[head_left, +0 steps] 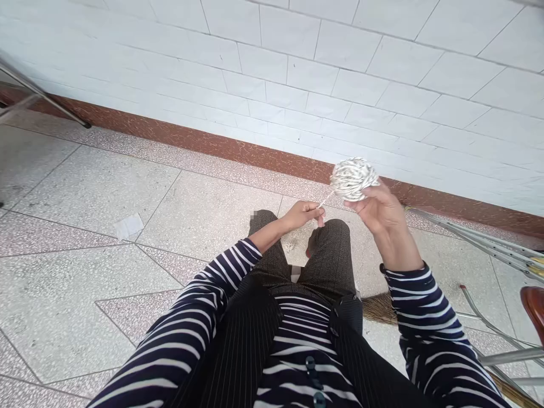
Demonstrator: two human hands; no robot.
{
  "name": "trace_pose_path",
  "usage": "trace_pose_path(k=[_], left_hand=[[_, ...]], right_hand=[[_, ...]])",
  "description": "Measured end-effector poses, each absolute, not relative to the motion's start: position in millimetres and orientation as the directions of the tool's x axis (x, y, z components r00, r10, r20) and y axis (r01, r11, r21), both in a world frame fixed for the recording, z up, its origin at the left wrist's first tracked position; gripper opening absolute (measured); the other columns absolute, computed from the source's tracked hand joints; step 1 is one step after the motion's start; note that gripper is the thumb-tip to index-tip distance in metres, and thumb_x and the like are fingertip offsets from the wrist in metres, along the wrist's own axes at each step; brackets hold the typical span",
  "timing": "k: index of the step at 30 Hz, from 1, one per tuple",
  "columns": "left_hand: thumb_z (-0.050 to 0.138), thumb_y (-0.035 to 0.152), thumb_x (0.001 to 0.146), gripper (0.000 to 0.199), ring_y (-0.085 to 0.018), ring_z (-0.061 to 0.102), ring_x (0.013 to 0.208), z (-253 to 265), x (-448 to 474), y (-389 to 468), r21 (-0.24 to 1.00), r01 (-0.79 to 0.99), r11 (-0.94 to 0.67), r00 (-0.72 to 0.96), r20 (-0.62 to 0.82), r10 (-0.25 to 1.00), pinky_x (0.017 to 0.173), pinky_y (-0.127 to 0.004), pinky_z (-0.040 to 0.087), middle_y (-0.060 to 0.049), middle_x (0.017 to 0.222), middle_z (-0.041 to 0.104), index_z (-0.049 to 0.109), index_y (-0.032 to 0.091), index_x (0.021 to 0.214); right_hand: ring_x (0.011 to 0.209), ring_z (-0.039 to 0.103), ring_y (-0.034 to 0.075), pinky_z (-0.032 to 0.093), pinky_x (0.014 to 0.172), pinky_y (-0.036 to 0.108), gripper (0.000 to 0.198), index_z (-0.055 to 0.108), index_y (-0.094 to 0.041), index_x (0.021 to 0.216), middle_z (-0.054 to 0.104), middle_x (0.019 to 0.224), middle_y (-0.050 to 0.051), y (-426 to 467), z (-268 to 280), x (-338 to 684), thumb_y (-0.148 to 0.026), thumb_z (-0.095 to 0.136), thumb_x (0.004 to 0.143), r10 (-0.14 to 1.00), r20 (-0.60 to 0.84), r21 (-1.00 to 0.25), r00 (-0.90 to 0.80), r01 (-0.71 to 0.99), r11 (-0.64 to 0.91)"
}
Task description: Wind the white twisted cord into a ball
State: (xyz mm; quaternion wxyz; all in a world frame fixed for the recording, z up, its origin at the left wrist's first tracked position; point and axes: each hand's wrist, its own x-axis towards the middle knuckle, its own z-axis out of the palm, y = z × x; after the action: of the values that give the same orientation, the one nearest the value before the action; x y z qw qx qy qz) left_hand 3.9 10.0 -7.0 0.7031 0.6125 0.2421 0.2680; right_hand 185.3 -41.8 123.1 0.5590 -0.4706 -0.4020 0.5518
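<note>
A ball of white yarn (353,178) with darker flecks is held up in front of me, right of the middle. My right hand (385,215) grips it from the right and below, the fingers curled around its side. From the ball a short strand of yarn (326,199) runs down and left to my left hand (304,215). My left thumb and fingers are closed on that strand, above my knees. Part of the ball is covered by my right fingers.
A white tiled wall (289,73) with a red-brown skirting stands ahead. On the speckled floor lies a pale scrap of paper (128,226) at left. Metal legs (63,105) stand at upper left. A straw broom (379,309) and metal frames (488,238) are at right.
</note>
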Motion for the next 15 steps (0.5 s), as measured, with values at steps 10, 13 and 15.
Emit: trace_pose_path(k=[10,13,15], left_hand=[[0.058,0.050,0.091,0.039,-0.015,0.066,0.080,-36.5,-39.4,30.3,0.985,0.172,-0.027,0.781,-0.119,0.613,0.087,-0.027,0.046,-0.005,0.075,0.073,0.071,0.013,0.084],[0.056,0.048,0.092,0.039,-0.015,0.066,0.077,-47.9,-39.8,36.8,0.982,0.181,-0.062,0.780,-0.104,0.617,0.084,-0.026,0.046,-0.005,0.071,0.072,0.072,0.013,0.091],[0.054,0.045,0.093,0.038,-0.017,0.067,0.079,-60.1,-44.2,41.4,0.963,0.244,-0.117,0.767,-0.117,0.631,0.083,-0.027,0.047,-0.006,0.074,0.074,0.073,0.013,0.088]], right_hand=[[0.109,0.066,0.030,0.061,0.065,0.038,0.051,0.062,-0.039,0.120,0.071,0.111,0.000,-54.7,162.9,231.0,-0.027,0.067,0.071,0.952,0.108,-0.960,0.288,-0.218,0.175],[0.115,0.064,0.032,0.061,0.069,0.040,0.048,0.063,-0.040,0.119,0.072,0.107,0.001,-62.5,181.7,233.7,-0.028,0.066,0.073,0.933,0.192,-0.946,0.305,-0.194,0.258],[0.116,0.065,0.033,0.061,0.070,0.041,0.045,0.064,-0.041,0.119,0.073,0.106,0.001,-68.6,193.9,236.5,-0.029,0.065,0.075,0.912,0.253,-0.937,0.322,-0.151,0.314]])
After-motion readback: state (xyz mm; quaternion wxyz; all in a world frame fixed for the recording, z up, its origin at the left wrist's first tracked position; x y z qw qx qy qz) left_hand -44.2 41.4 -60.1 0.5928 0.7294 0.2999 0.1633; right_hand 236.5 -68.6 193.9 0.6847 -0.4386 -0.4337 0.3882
